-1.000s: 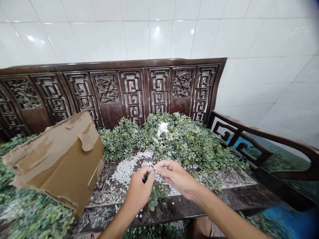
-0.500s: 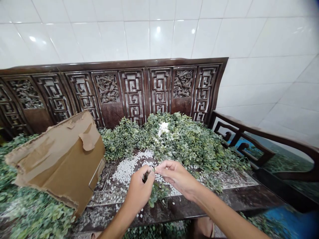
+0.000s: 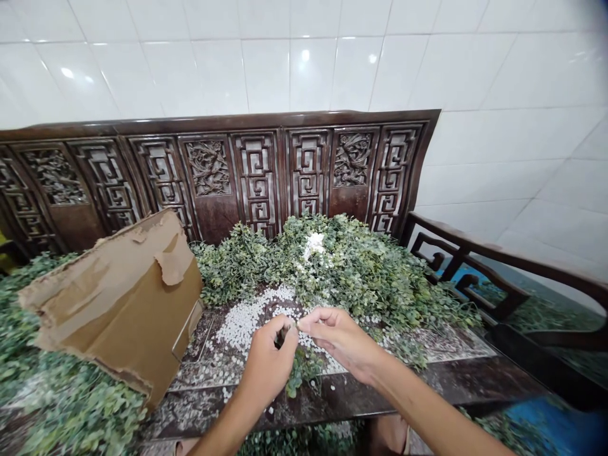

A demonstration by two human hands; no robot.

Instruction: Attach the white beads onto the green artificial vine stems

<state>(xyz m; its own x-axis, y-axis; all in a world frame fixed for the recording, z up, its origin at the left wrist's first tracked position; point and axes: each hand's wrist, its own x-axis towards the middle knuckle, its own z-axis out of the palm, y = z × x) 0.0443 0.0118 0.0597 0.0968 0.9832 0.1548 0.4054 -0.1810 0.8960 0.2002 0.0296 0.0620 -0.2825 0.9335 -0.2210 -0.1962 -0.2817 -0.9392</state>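
My left hand (image 3: 270, 358) is closed, thumb against curled fingers, on a leafy green sprig (image 3: 303, 367) whose leaves hang below the fingertips. Right beside it, my right hand (image 3: 344, 339) makes a pinch, its fingertips meeting those of the left at the sprig's stem. Whatever is in that pinch is too small to make out. Small white discs (image 3: 240, 324) lie scattered on the dark wooden bench (image 3: 370, 399) behind and under the hands. A large heap of leafy sprigs (image 3: 365, 272) rises beyond, with a clump of white pieces (image 3: 313, 244) on top.
A torn cardboard box piece (image 3: 128, 316) stands tilted at the left, with more greenery (image 3: 90, 405) around it. The carved backrest (image 3: 211, 218) runs along the tiled wall (image 3: 266, 69). An openwork armrest (image 3: 475, 247) bounds the right side. Blue material (image 3: 551, 424) shows at the lower right.
The view has shifted slightly, so the whole scene sits a little farther right. Both hands keep nearly the same pose, fingertips together at the sprig.
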